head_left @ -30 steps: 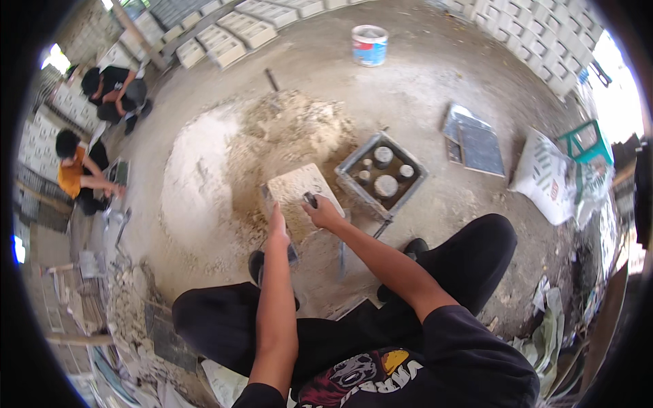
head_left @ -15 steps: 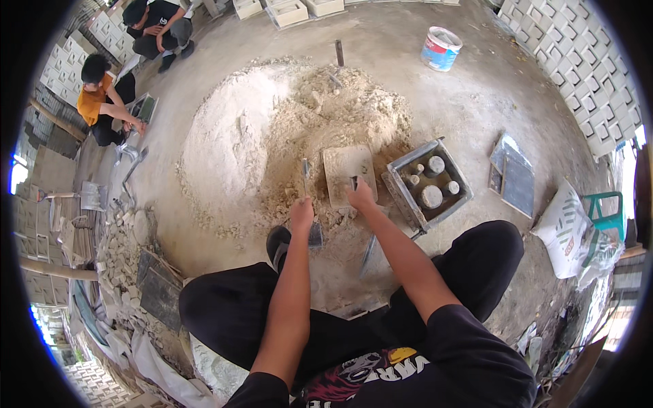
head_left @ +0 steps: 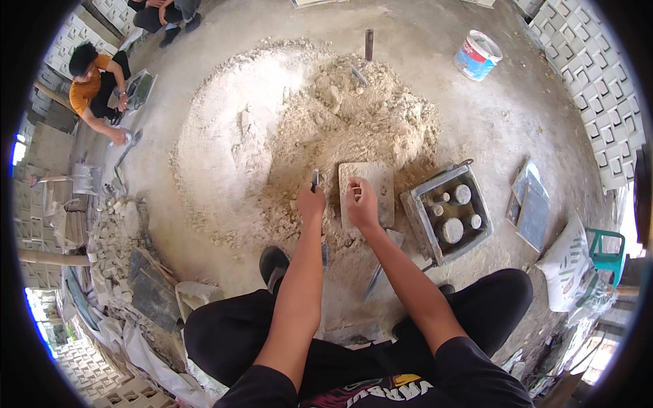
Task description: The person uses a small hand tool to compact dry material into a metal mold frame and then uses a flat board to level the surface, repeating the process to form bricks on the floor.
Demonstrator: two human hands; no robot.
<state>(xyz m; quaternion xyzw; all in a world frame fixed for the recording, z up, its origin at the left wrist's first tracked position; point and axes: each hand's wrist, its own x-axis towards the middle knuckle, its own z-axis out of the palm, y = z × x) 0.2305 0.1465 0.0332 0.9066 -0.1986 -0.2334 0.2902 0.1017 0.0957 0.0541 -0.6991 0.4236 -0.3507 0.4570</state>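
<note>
My left hand (head_left: pixel 312 202) is closed round a narrow tool (head_left: pixel 315 179), whose dark and metallic end sticks out past the fingers; its kind is unclear. Just to the right, my right hand (head_left: pixel 363 205) hovers over a dusty flat board (head_left: pixel 377 183) with its fingers curled in. Whatever it may hold is hidden. The board lies at the near edge of a heap of pale, crumbly powder (head_left: pixel 320 109). Right of the board stands a square metal mould box (head_left: pixel 445 212), with several round plugs of differing size inside.
A metal rod (head_left: pixel 369 46) stands up from the heap's far side. Beyond it is a white and blue bucket (head_left: pixel 478 56). Dark plates (head_left: pixel 530 207), a white sack (head_left: pixel 562 268) and a green stool (head_left: pixel 605 253) lie right. At far left, a co-worker in orange (head_left: pixel 88 85) crouches.
The long tool showing above my left hand is now shorter in view. The dark piece at my right fingers is no longer visible. The orange-clad co-worker has reached toward a tool on the floor.
</note>
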